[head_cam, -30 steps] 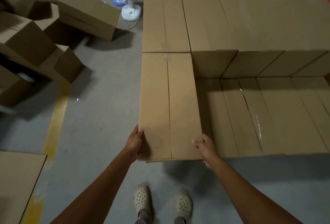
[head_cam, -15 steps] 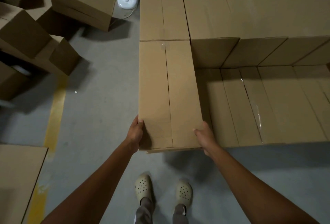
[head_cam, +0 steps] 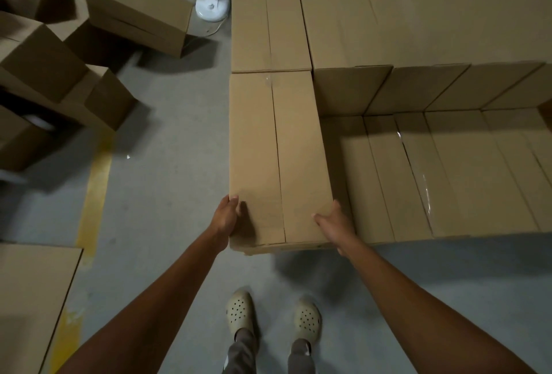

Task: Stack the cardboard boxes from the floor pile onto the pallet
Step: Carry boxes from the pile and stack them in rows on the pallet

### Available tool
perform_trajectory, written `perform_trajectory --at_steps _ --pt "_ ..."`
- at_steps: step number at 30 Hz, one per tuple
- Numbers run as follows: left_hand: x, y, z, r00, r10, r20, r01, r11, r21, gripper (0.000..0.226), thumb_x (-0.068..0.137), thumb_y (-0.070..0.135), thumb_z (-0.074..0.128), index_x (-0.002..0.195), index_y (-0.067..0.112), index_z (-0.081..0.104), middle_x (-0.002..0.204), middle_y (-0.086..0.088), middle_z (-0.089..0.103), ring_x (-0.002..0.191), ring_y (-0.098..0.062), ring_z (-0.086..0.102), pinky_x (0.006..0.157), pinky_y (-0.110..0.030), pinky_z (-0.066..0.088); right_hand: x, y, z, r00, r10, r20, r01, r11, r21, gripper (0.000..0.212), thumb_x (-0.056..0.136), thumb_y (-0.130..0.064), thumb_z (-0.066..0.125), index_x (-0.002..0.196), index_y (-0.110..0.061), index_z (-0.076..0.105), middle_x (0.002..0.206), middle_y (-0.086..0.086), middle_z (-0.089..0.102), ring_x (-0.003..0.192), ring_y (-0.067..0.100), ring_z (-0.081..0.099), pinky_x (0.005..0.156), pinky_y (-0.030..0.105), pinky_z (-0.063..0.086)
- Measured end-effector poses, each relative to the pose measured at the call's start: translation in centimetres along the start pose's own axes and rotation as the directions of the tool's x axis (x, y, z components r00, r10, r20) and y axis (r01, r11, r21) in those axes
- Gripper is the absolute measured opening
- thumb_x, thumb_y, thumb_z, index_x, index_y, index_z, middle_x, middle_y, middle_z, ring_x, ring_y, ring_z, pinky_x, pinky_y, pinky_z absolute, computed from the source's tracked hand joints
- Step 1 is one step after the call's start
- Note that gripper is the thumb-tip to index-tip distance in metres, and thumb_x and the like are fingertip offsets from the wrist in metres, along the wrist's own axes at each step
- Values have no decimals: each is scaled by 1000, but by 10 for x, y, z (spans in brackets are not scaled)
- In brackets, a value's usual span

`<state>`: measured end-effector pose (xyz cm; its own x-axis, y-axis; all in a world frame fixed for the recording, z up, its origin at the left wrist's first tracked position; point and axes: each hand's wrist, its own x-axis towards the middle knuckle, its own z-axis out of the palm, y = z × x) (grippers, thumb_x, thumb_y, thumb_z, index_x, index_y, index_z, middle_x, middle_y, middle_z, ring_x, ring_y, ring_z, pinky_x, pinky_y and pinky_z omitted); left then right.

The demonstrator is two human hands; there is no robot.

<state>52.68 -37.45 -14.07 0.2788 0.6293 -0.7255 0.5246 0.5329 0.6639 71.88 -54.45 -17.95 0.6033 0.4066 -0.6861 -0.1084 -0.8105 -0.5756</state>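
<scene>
Tall brown cardboard stack (head_cam: 418, 21) fills the back of the pallet, which is itself hidden under boxes; a lower layer of flat brown boxes (head_cam: 463, 170) runs along the front right, one level down. The long brown cardboard box (head_cam: 268, 149) being placed sits at the front left corner on that lower layer, far end butted against the upper-tier box behind it. Over the last second it has barely moved, just nudged in; its near edge still overhangs the layer below slightly, so I'd call it seated but not yet squared. Left hand (head_cam: 225, 218) stays wrapped on the near left corner, thumb on top. Right hand (head_cam: 336, 223) has slackened and rests on the near right corner with thumb and one finger straight, the rest hidden. Probably about to let go. Floor pile of tumbled brown boxes (head_cam: 44, 60) waits to the left, well apart from the pallet across grey concrete floor (head_cam: 167, 164). Another brown box top (head_cam: 30, 299) sits near left by the yellow floor line (head_cam: 95, 188). White pedestal fan base (head_cam: 212, 8) with a trailing cord stands just beside the stack's far left corner: trip risk. Beige perforated clogs (head_cam: 239, 312) are close to the pallet edge.
</scene>
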Motion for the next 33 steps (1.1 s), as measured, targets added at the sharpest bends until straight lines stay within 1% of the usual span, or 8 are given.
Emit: perform_trajectory --at_steps 3,7,12,16,19,23,30,33 --pt "-16 14 -2 996 86 -8 -85 993 76 54 107 48 31 148 13 40 147 -12 48 130 -32 48 112 -52 40 -21 -17 -7 998 -70 4 70 992 -105 86 95 -37 64 161 -17 13 160 11 34 142 34 40 114 44 38" --pt "-64 53 -1 948 315 -37 -297 923 245 65 104 54 37 157 18 28 161 -7 33 145 -30 35 117 -48 31 -70 -58 -27 963 -268 -39 261 957 -126 82 95 -38 65 160 -20 18 163 6 30 146 29 35 117 46 36" --pt "-154 109 -8 735 671 -98 -570 690 445 60 105 47 39 158 22 26 164 -1 28 146 -12 28 116 -37 24 -169 -115 -70 859 -495 -130 496 868 -31 78 98 -40 61 160 -27 16 165 1 25 148 23 30 116 46 35" --pt "-230 124 -25 592 792 -150 -659 583 475 66 102 56 35 160 27 22 167 1 22 152 -18 20 119 -42 21 -249 -137 -100 728 -628 -274 669 738 88 73 95 -44 62 157 -28 27 160 -1 35 144 14 37 114 48 41" --pt "-286 121 -41 501 848 -172 -715 518 469 65 102 54 34 159 27 21 167 1 21 153 -17 21 122 -49 24 -298 -137 -111 630 -708 -320 767 633 108 75 89 -56 57 155 -30 32 158 -8 37 143 7 37 113 47 43" --pt "-332 97 -68 432 874 -223 -730 485 482 64 102 54 34 159 26 24 166 1 24 152 -16 25 118 -55 31 -344 -134 -98 548 -784 -292 834 540 116 72 88 -54 56 152 -29 34 157 -5 41 142 6 40 109 41 47" --pt "-362 38 -142 441 822 -360 -633 569 525 63 102 53 36 158 26 29 165 3 27 151 -13 26 119 -51 31 -374 -140 -20 477 -878 -47 877 471 100 64 89 -51 59 146 -37 36 154 -9 44 140 5 42 107 44 48" --pt "-364 12 -185 454 777 -437 -581 630 515 64 101 54 35 157 22 32 163 1 30 150 -14 28 119 -52 32 -381 -155 24 469 -882 46 876 472 101 61 89 -52 60 144 -42 37 152 -11 45 136 -3 43 103 24 48"
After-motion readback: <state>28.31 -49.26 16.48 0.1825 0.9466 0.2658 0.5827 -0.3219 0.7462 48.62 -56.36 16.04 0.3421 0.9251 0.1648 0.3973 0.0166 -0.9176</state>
